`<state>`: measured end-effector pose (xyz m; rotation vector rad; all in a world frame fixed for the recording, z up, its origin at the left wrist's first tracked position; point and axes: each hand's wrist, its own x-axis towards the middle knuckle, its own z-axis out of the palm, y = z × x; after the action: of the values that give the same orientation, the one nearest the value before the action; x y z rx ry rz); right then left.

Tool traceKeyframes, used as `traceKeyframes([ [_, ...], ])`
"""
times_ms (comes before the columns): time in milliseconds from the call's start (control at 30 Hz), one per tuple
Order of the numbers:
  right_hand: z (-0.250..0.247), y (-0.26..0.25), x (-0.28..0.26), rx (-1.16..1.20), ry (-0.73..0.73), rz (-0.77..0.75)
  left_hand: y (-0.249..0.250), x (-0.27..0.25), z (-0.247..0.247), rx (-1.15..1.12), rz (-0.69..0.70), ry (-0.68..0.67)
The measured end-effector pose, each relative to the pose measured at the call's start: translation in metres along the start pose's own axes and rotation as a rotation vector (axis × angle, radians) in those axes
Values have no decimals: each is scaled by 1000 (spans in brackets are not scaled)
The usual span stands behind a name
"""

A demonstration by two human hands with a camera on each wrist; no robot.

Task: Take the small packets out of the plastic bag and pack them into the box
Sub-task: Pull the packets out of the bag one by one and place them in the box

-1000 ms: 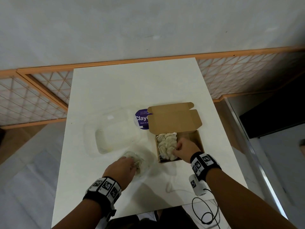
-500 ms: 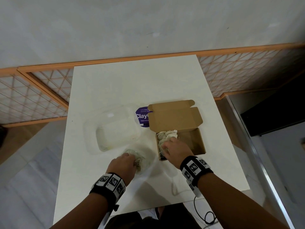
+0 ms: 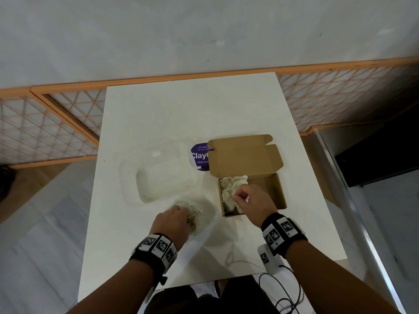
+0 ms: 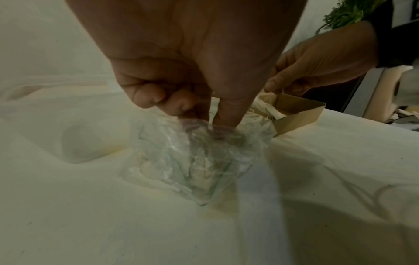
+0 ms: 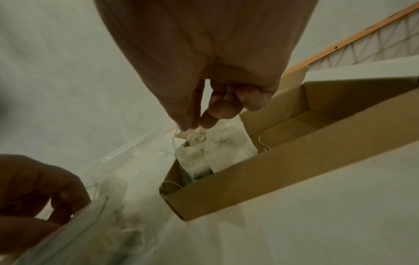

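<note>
So you're mid-pack here: your right hand point(image 3: 250, 200) is over the left half of the cardboard box point(image 3: 275, 191), thumb and forefinger pinching the top corner of a small white packet point(image 5: 197, 138) (looks like a tea bag with string) as it goes in with the packets point(image 3: 231, 186) already stacked there. Your left hand point(image 3: 173, 223) is at the clear plastic bag point(image 4: 197, 161) on the white table point(image 3: 181, 114), just left of the box, with two fingers pushed into its mouth and the others curled, apparently on its rim. A few packets are still inside, so I'd say you're past halfway. Next move is probably to let go and reach back into the bag. The box's long axis runs left to right, lid flipped open toward the far side, and the right half is bare. The held packet hangs roughly upright, top corner up.
</note>
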<state>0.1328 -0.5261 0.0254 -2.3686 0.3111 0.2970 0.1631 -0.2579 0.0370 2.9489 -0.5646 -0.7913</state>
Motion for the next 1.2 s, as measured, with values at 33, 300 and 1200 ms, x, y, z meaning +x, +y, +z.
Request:
traceKeyframes([
  [33,-1,1,0,12,16,21,1,0,0,1,-3,7],
  [300,-12,7,4,60,19,230,9,6,0,97,-48,-9],
  [1200,-20,-139,-43,547,-267,-184,-8,-71,-111,-1413,-88,-9],
])
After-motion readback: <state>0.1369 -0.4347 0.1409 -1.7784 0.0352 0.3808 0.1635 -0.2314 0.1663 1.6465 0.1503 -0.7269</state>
